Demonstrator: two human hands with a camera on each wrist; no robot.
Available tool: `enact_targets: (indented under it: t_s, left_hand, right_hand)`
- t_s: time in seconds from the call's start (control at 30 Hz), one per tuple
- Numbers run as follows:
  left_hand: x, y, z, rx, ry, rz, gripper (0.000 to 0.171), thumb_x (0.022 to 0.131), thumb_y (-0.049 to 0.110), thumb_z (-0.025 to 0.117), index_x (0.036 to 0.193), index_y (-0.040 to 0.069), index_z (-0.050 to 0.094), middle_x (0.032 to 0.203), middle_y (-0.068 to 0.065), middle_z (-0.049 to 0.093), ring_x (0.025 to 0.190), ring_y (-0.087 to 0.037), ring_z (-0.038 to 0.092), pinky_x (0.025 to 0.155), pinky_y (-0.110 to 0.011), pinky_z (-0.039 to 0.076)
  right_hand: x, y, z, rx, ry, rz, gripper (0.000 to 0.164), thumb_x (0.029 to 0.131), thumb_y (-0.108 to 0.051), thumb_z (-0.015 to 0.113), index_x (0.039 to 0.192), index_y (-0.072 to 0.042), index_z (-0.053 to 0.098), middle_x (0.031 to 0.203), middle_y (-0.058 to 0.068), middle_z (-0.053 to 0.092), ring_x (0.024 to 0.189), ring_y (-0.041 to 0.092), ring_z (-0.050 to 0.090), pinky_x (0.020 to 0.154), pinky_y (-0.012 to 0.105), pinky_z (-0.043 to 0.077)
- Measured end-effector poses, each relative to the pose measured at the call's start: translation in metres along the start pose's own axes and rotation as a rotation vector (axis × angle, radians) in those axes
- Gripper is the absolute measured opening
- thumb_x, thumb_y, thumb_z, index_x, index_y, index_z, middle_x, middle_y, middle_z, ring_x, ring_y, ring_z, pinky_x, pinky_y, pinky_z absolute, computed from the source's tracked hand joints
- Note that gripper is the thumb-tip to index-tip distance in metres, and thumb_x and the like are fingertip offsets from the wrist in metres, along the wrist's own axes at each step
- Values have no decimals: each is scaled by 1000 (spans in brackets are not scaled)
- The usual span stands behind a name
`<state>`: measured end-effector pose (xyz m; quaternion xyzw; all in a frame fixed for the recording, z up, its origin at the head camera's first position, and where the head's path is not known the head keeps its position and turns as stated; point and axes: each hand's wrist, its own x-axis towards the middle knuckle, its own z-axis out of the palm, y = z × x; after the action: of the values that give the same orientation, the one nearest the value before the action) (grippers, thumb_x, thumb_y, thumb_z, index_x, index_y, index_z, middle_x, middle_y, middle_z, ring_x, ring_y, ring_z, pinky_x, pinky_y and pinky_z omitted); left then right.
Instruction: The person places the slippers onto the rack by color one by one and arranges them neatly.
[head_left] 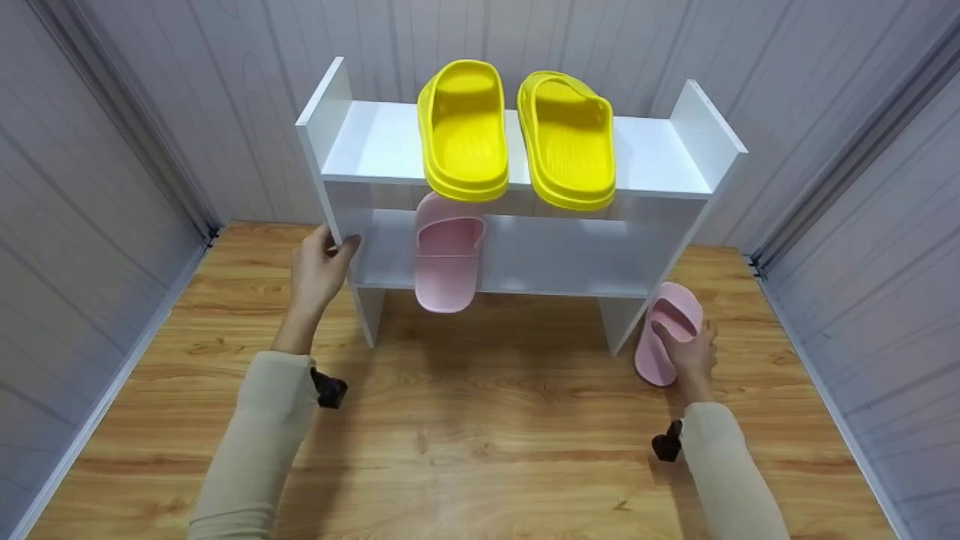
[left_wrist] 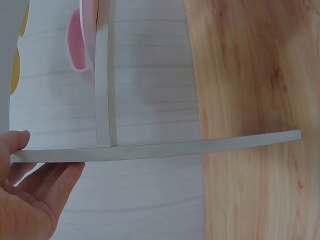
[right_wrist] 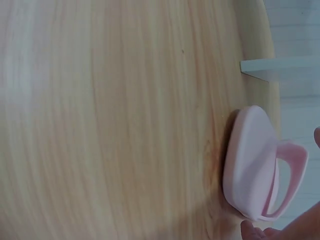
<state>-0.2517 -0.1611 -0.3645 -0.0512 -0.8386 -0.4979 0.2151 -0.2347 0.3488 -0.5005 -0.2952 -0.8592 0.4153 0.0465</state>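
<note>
My left hand (head_left: 319,270) grips the left side panel of a white shoe rack (head_left: 562,255), thumb on the front edge and fingers outside. In the left wrist view, that hand (left_wrist: 37,185) pinches the panel's edge (left_wrist: 150,151). On the floor by the rack's right side lies a pink slipper (head_left: 655,364). My right hand (head_left: 691,356) is over it with thumb and fingers spread; in the right wrist view they appear apart from the slipper (right_wrist: 252,165). Another pink slipper (head_left: 446,281) rests on the lower shelf, sticking out over its front edge.
Two yellow slippers, a left one (head_left: 466,150) and a right one (head_left: 570,157), stand on the top shelf. Wood-look flooring (head_left: 480,435) spreads before the rack. Pale panelled walls (head_left: 877,225) enclose the back and both sides.
</note>
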Motion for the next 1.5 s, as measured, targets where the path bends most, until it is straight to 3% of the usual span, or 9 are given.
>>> enact_targets:
  t_s: [0.23,0.43,0.6,0.83,1.23,1.5]
  left_hand:
    - [0,0,0,-14,-7,-9,30,85,7,54,111,-8,54,107,-25,56,97,-34,55,77,-41,47]
    - [0,0,-1,-18,-7,-3,30,85,7,54,111,-7,54,107,-26,55,98,-34,54,77,-41,47]
    - [0,0,-1,-26,-8,1,29,85,7,55,111,-7,54,107,-26,55,97,-34,55,76,-41,47]
    - [1,-1,-1,-58,-25,10,29,85,4,53,111,-10,53,107,-27,55,95,-35,55,76,-42,47]
    - [1,-1,-2,-69,-17,17,29,85,4,54,111,-9,54,108,-27,55,98,-34,54,78,-41,46]
    - [1,-1,-1,-88,-21,11,28,85,2,53,109,-12,53,106,-27,55,97,-33,54,78,-41,46]
  right_hand:
    - [-7,-1,12,-20,5,93,108,71,-51,64,139,-8,-8,135,31,18,120,46,16,95,55,16]
    - [-9,-5,16,-46,-1,125,111,70,-51,65,138,-10,-11,136,30,16,120,44,15,95,55,13]
    - [-10,-5,19,-69,8,120,111,69,-45,68,138,-10,-12,135,32,15,120,45,12,96,56,9]
    - [-10,-2,23,-106,33,83,111,68,-39,71,138,-8,-10,131,33,20,117,44,16,93,55,14]
    - [-7,-1,23,-144,35,80,105,72,-34,66,138,-6,-11,130,34,20,117,46,18,93,57,16]
    - [-2,1,14,-157,-31,80,106,72,-34,66,137,-7,-13,130,35,16,117,48,17,92,60,18]
